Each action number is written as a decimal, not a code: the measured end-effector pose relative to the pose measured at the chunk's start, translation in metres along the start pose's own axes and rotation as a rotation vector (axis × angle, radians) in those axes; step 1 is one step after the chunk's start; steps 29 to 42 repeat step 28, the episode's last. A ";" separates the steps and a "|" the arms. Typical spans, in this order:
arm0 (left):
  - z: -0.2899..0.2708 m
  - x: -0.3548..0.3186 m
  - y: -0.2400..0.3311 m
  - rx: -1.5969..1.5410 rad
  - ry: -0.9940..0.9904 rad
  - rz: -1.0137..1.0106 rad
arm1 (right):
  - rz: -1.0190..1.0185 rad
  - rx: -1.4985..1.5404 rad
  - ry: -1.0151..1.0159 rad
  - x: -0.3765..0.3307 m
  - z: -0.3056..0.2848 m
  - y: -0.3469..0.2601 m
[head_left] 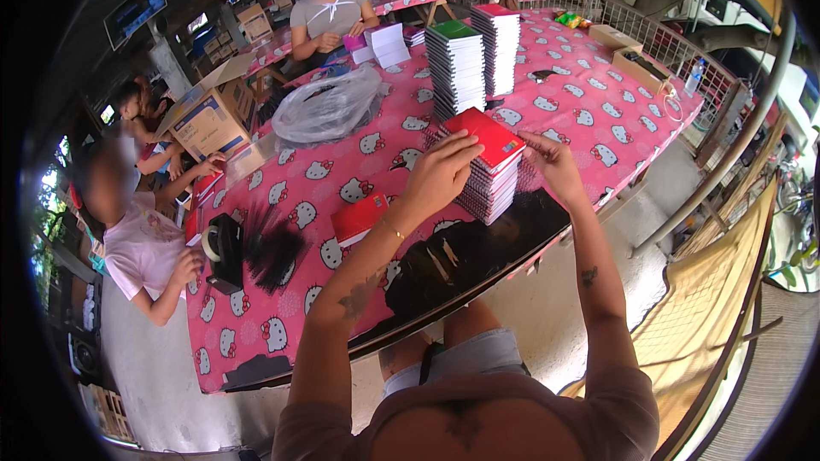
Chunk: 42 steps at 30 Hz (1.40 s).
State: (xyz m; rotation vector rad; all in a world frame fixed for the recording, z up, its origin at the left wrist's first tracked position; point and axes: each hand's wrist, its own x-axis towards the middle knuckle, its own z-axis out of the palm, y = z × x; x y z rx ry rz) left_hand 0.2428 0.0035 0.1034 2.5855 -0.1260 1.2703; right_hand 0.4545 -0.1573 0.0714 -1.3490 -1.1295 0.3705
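Note:
A stack of spiral-bound notebooks (495, 196) stands near the table's front edge, with a red-covered notebook (485, 138) on top. My left hand (444, 172) holds this top notebook by its left side, fingers reaching over the cover. At its right corner, my right hand (553, 164) is closed, thumb and forefinger pinching the edge. Another red notebook (359, 218) lies flat on the table, left of my left forearm. Behind the stack rise a tall pile of green-topped notebooks (457, 72) and a red-topped pile (497, 47).
The table's pink patterned cover (256, 307) has a dark torn patch at the front. At left are loose black strands (273, 248), a tape dispenser (225, 256) and a cardboard box (212, 124). A clear plastic bag (329, 107) lies farther back. People sit at the left and far sides.

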 end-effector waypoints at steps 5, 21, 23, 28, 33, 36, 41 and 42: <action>0.002 -0.001 0.006 0.130 0.005 0.005 | 0.014 0.052 0.044 -0.007 0.005 -0.008; -0.002 0.061 -0.062 0.190 -0.374 -0.703 | -0.569 -0.531 0.260 0.025 0.094 -0.028; -0.008 0.048 -0.054 0.251 -0.138 -0.530 | -0.528 -0.546 0.221 0.027 0.087 -0.028; -0.094 -0.040 -0.046 0.285 -0.111 -0.362 | -0.678 -0.549 0.173 -0.005 0.081 -0.065; -0.094 -0.040 -0.046 0.285 -0.111 -0.362 | -0.678 -0.549 0.173 -0.005 0.081 -0.065; -0.094 -0.040 -0.046 0.285 -0.111 -0.362 | -0.678 -0.549 0.173 -0.005 0.081 -0.065; -0.094 -0.040 -0.046 0.285 -0.111 -0.362 | -0.678 -0.549 0.173 -0.005 0.081 -0.065; -0.094 -0.040 -0.046 0.285 -0.111 -0.362 | -0.678 -0.549 0.173 -0.005 0.081 -0.065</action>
